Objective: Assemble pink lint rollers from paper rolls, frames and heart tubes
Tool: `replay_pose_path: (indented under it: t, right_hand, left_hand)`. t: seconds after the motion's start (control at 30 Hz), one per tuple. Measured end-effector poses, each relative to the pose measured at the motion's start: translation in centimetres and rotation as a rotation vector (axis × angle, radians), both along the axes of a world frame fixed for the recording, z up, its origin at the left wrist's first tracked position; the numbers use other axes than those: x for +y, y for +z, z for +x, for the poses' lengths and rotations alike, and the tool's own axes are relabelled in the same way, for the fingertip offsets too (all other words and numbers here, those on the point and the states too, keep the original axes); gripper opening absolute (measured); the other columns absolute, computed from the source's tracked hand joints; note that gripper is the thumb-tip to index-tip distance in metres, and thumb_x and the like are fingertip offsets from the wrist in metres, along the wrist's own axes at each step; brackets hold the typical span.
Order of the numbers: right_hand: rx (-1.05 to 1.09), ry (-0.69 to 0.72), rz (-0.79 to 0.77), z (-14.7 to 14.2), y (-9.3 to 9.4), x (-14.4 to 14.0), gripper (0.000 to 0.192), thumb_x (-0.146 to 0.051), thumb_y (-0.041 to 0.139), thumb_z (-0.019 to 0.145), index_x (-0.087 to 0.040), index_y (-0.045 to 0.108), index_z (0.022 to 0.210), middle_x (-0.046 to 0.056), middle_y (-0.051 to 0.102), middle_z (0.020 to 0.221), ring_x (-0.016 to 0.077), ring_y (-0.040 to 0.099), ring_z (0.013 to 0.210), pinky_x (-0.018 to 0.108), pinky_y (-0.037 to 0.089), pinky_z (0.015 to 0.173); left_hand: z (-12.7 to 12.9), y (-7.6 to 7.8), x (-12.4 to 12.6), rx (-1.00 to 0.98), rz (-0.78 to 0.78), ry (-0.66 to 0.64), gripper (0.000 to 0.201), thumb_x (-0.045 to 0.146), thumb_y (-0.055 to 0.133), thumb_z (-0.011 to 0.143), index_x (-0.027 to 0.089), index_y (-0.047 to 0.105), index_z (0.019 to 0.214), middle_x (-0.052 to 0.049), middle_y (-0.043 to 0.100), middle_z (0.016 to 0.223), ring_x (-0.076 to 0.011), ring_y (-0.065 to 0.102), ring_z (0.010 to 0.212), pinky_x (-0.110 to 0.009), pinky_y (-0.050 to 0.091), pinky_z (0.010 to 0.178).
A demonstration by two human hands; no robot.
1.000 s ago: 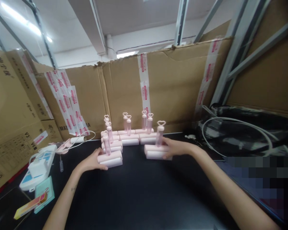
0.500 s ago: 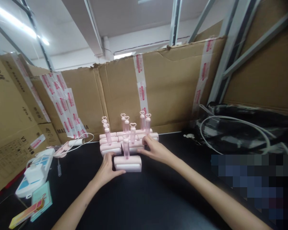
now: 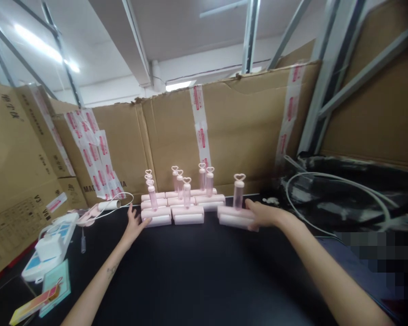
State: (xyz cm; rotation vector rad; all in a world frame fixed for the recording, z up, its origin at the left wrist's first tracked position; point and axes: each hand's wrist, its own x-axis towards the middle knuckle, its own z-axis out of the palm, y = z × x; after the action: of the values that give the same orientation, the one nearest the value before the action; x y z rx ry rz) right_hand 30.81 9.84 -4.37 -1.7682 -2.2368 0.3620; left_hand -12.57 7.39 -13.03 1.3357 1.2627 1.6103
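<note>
Several pale pink lint rollers with clear handles and heart-shaped loops stand upright in rows on the black table. My right hand grips the right end of a separate lint roller, which stands to the right of the group and is slightly blurred. At the group's left side is my left hand, its fingers spread and its thumb against the front left lint roller. Nothing is held in that hand.
Taped cardboard walls the back. On the left lie a power strip, a teal packet, a yellow-orange box and a loose roller with a white cord. A black plastic bag and white cable lie right.
The lint roller from the front middle has moved right and back with my right hand. My left hand has shifted left and back to the group's side, its fingers spread.
</note>
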Motion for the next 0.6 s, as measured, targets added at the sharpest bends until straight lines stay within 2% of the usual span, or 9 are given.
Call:
replay_pose_path:
  t: [0.07, 0.13, 0.23, 0.3, 0.37, 0.43, 0.53, 0.6]
  right_hand:
    - [0.051, 0.005, 0.033, 0.0, -0.8, 1.0, 0.044, -0.017, 0.070, 0.049, -0.017, 0.054, 0.090, 0.012, 0.061, 0.092, 0.0304, 0.063, 0.082, 0.038, 0.050, 0.071]
    - [0.130, 0.053, 0.058, -0.8, -1.7, 1.6, 0.055, -0.021, 0.068, 0.053, -0.016, 0.050, 0.104, 0.013, 0.058, 0.106, 0.0298, 0.060, 0.095, 0.037, 0.048, 0.082]
    - [0.229, 0.113, 0.071, -1.9, -2.8, 2.1, 0.074, -0.033, 0.070, 0.056, -0.014, 0.040, 0.120, 0.015, 0.051, 0.120, 0.0311, 0.054, 0.108, 0.037, 0.046, 0.091]
    - [0.262, 0.118, 0.079, -2.2, -3.3, 2.3, 0.094, -0.044, 0.073, 0.054, -0.012, 0.029, 0.130, 0.020, 0.041, 0.130, 0.0348, 0.046, 0.118, 0.042, 0.041, 0.097]
    - [0.375, 0.118, 0.085, -2.4, -3.9, 2.5, 0.113, -0.050, 0.075, 0.050, -0.012, 0.015, 0.138, 0.022, 0.027, 0.141, 0.0368, 0.034, 0.128, 0.046, 0.031, 0.105]
    - [0.596, 0.127, 0.067, -2.9, -4.5, 2.8, 0.126, -0.048, 0.079, 0.045, -0.013, 0.007, 0.142, 0.021, 0.017, 0.146, 0.0362, 0.024, 0.133, 0.046, 0.021, 0.110]
    - [0.844, 0.134, 0.010, -3.7, -5.6, 3.2, 0.132, -0.045, 0.083, 0.041, -0.014, 0.006, 0.144, 0.019, 0.019, 0.148, 0.0346, 0.025, 0.134, 0.046, 0.018, 0.111]
    - [0.896, 0.116, -0.025, -3.6, -6.0, 3.7, 0.123, -0.050, 0.080, 0.047, -0.017, 0.012, 0.144, 0.016, 0.024, 0.147, 0.0337, 0.028, 0.133, 0.046, 0.020, 0.111]
  left_hand:
    - [0.4, -0.3, 0.1, 0.009, 0.001, -0.072, 0.092, 0.040, 0.076, 0.062, 0.025, 0.023, 0.135, -0.019, 0.038, 0.139, -0.0332, 0.043, 0.124, -0.048, 0.033, 0.103]
    - [0.9, -0.5, 0.0, 0.056, 0.004, -0.104, 0.098, 0.036, 0.080, 0.056, 0.023, 0.024, 0.135, -0.018, 0.039, 0.138, -0.0322, 0.042, 0.125, -0.047, 0.031, 0.105]
    - [1.3, -0.6, -0.3, 0.211, 0.059, 0.039, 0.119, 0.032, 0.085, 0.046, 0.022, 0.012, 0.139, -0.019, 0.026, 0.144, -0.0329, 0.029, 0.133, -0.047, 0.024, 0.109]
    - [1.6, -0.6, -0.5, 0.306, 0.113, 0.161, 0.124, 0.034, 0.085, 0.044, 0.021, 0.008, 0.139, -0.020, 0.022, 0.145, -0.0332, 0.024, 0.135, -0.047, 0.023, 0.109]
    - [1.9, -0.4, -0.5, 0.317, 0.108, 0.183, 0.120, 0.034, 0.085, 0.044, 0.020, 0.013, 0.138, -0.019, 0.026, 0.143, -0.0331, 0.027, 0.133, -0.045, 0.024, 0.109]
    - [1.9, -0.2, -0.4, 0.276, 0.057, 0.151, 0.110, 0.033, 0.084, 0.046, 0.019, 0.022, 0.136, -0.018, 0.033, 0.139, -0.0331, 0.033, 0.130, -0.045, 0.025, 0.108]
    - [1.8, -0.2, -0.2, 0.188, 0.016, 0.144, 0.097, 0.031, 0.084, 0.045, 0.018, 0.036, 0.128, -0.017, 0.041, 0.134, -0.0346, 0.036, 0.127, -0.046, 0.024, 0.107]
    - [1.4, -0.2, -0.1, 0.125, 0.008, 0.128, 0.097, 0.029, 0.086, 0.040, 0.018, 0.040, 0.125, -0.016, 0.044, 0.132, -0.0344, 0.039, 0.125, -0.044, 0.026, 0.107]
